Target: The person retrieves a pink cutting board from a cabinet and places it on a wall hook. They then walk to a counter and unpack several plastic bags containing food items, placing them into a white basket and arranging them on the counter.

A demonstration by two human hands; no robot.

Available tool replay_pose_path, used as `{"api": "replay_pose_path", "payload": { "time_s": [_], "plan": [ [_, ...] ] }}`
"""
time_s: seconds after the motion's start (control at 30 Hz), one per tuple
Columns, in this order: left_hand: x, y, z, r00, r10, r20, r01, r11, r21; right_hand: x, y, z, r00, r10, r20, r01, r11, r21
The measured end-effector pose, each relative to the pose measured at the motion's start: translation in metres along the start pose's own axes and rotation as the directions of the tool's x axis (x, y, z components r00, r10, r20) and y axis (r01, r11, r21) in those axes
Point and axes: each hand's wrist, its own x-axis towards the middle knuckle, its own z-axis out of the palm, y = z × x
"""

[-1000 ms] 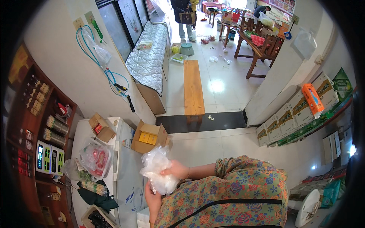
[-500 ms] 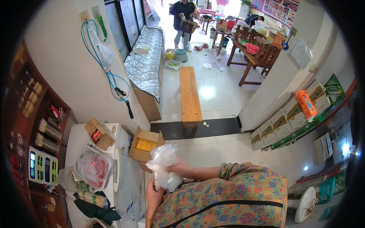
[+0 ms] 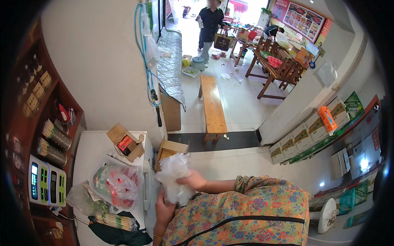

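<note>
A crumpled bundle of thin white plastic bags [image 3: 171,167] is held in front of my floral garment. My right hand [image 3: 193,181] grips its right side with fingers closed. Lower down, the closed fingers of my left hand [image 3: 165,208] hold the bottom of the bundle; part of them is hidden by the plastic. Just beyond the bags stands an open cardboard box [image 3: 174,146] with yellow packs inside.
To the left, a white freezer top [image 3: 92,143] carries a bagged plastic tub [image 3: 117,180], a small carton [image 3: 126,143] and bundled skewers [image 3: 117,221]. A wooden bench [image 3: 212,104] stands ahead. Stacked cartons [image 3: 303,133] line the right wall. Beyond, a person [image 3: 210,26] carries a bag.
The view has turned a little to the left. Both hands keep hold of the plastic bags, with only a slight shift. The person with the bag has come to a different stance, bag lowered.
</note>
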Motion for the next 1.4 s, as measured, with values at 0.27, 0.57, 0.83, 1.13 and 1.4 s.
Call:
{"api": "replay_pose_path", "payload": {
  "time_s": [0.27, 0.57, 0.83, 1.13, 1.4],
  "plan": [
    [0.022, 0.016, -0.039, 0.999, 0.033, -0.035, -0.029, 0.992, 0.121, 0.036, 0.009, 0.027, 1.000, 0.007, -0.004, -0.007, 0.987, 0.158],
    [0.099, 0.136, -0.032, 0.804, 0.585, -0.106, -0.449, 0.715, 0.536, 0.078, -0.040, -0.020, 0.982, -0.101, -0.158, 0.134, 0.967, 0.215],
    [0.134, 0.243, 0.017, 0.228, 0.972, -0.060, -0.837, 0.228, 0.497, 0.108, -0.059, -0.049, 0.979, -0.179, -0.095, 0.187, 0.979, 0.076],
    [0.114, 0.197, -0.031, 0.541, 0.819, -0.192, -0.445, 0.473, 0.761, 0.138, -0.072, -0.046, 0.974, -0.185, -0.129, 0.214, 0.938, 0.273],
    [0.055, -0.012, -0.131, 0.883, 0.003, -0.470, 0.343, 0.680, 0.648, 0.144, -0.083, -0.032, 0.965, -0.201, -0.169, 0.229, 0.959, 0.167]
  ]
}}
